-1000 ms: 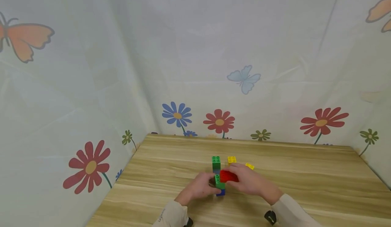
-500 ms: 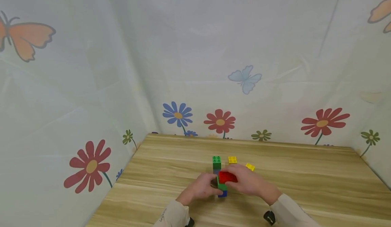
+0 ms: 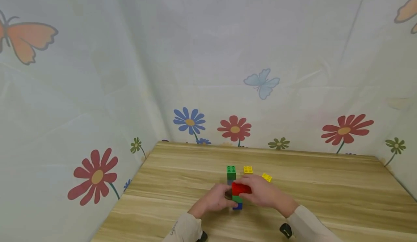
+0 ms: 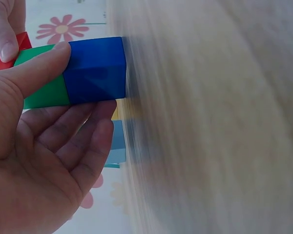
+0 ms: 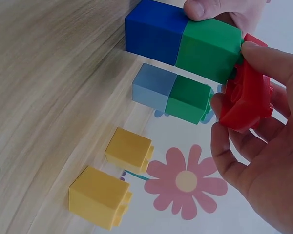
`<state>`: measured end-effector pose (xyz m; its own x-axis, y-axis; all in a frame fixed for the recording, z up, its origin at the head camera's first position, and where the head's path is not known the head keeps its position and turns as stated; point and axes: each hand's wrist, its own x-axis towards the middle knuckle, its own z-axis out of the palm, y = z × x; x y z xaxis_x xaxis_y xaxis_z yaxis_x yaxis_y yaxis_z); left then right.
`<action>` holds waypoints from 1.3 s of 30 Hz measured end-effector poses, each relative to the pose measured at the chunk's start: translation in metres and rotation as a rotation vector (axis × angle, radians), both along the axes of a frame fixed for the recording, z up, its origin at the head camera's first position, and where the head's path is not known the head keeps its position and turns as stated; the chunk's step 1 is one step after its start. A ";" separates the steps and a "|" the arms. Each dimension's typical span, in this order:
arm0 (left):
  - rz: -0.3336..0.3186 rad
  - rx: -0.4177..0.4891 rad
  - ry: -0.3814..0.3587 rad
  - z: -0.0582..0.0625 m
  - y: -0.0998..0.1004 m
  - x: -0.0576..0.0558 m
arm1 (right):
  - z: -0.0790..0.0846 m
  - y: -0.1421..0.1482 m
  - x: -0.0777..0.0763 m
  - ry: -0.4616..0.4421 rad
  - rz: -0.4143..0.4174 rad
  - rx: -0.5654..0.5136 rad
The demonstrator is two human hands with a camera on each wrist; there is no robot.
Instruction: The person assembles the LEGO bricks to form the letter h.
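Note:
My left hand (image 3: 214, 198) holds a stack of two toy building bricks, a green brick (image 5: 210, 51) on top of a dark blue brick (image 5: 154, 31). Its thumb lies along the near side and the other fingers reach behind. A longer red brick (image 3: 240, 189) is pinched between the thumb and fingers of my right hand (image 3: 267, 192). In the right wrist view the red brick sits tilted at the green brick's studded top, its hollow underside partly showing. The dark blue brick stands at the wooden table (image 3: 182, 166).
Just behind stands a second stack, a green brick (image 3: 231, 171) on a light blue brick (image 5: 154, 87). Farther right are two yellow bricks, one yellow brick (image 5: 129, 148) closer to that stack and another yellow brick (image 5: 97, 195) beyond. A flowered cloth (image 3: 208, 53) hangs behind the table.
My right hand has brought the red brick slightly left, over the green brick, whose studs are now covered in the head view. The held stack has shifted a little to the right.

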<state>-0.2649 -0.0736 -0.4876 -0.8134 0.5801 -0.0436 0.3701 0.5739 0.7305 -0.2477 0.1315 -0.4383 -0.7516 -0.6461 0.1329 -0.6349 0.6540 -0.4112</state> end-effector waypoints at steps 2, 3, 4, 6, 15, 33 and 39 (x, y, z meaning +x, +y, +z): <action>0.000 -0.008 0.007 -0.001 0.000 0.000 | 0.000 -0.001 0.000 -0.002 -0.004 0.005; -0.001 -0.009 0.010 -0.001 0.000 0.000 | 0.001 -0.001 0.000 -0.002 -0.006 0.007; -0.002 -0.009 0.012 -0.001 0.000 0.000 | 0.001 -0.002 0.000 -0.002 -0.008 0.008; -0.001 -0.010 0.015 -0.001 0.000 0.000 | 0.001 -0.002 0.000 0.000 -0.012 0.013; 0.008 -0.011 0.002 0.001 0.001 0.001 | 0.001 -0.001 0.000 0.033 -0.007 0.017; -0.024 0.001 -0.057 0.000 -0.002 -0.004 | -0.003 -0.003 -0.002 0.044 -0.007 -0.002; -0.010 0.013 -0.068 -0.001 -0.002 -0.003 | -0.004 -0.003 -0.003 0.038 -0.011 -0.011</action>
<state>-0.2676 -0.0758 -0.4890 -0.8030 0.5890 -0.0907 0.3253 0.5608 0.7614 -0.2506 0.1283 -0.4426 -0.7528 -0.6363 0.1684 -0.6431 0.6567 -0.3939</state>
